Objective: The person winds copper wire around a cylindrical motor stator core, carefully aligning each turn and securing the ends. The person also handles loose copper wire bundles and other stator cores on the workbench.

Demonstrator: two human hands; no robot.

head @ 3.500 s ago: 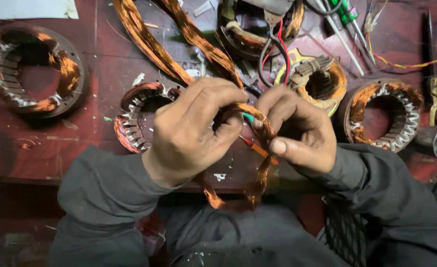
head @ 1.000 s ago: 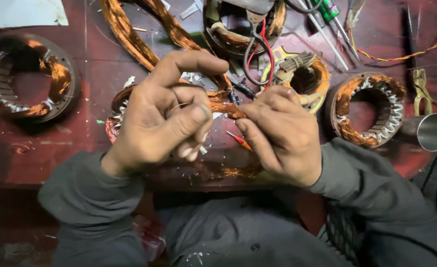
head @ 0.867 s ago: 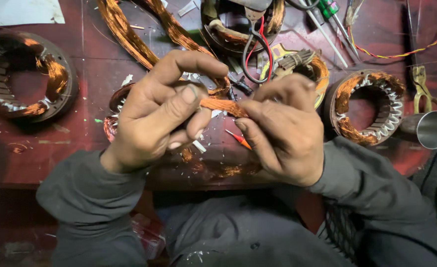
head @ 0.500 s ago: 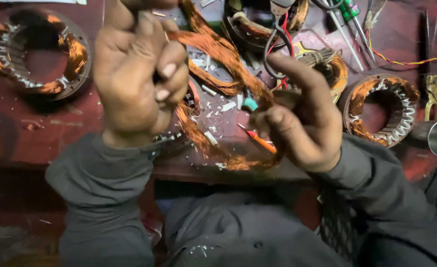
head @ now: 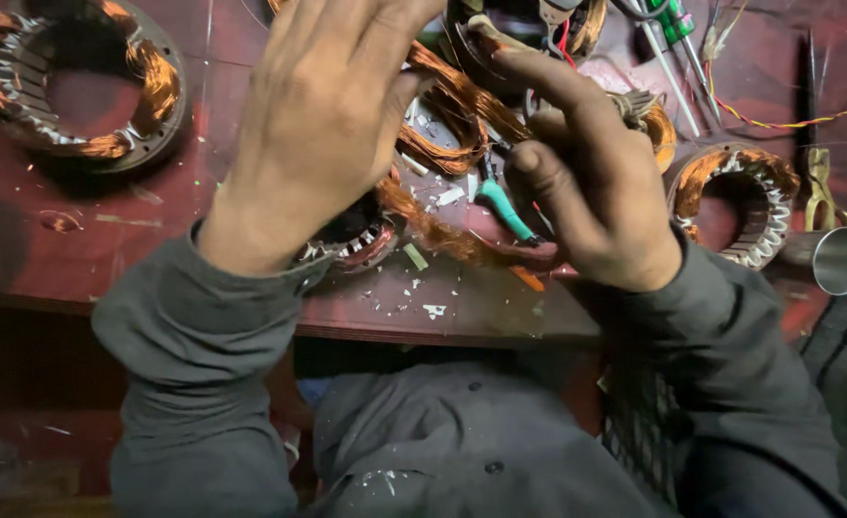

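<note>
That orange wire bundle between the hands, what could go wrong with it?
The copper wire bundle stretches between the left hand and the right hand, so a hard pull might snap thin strands. It hangs over the motor ring and could snag on its metal teeth. The steel cup by the table edge might get knocked off.

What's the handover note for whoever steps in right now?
Left hand: raised over the bench, fingers stretched, tips out of frame; hold unclear.
Right hand: index finger out, against the copper coil; grip unclear.
Things: coil lies loose on the red bench beside a small stator; teal-handled tool next to it.
Done: nothing visibly seated.
Left: coil sits in no stator.
</note>
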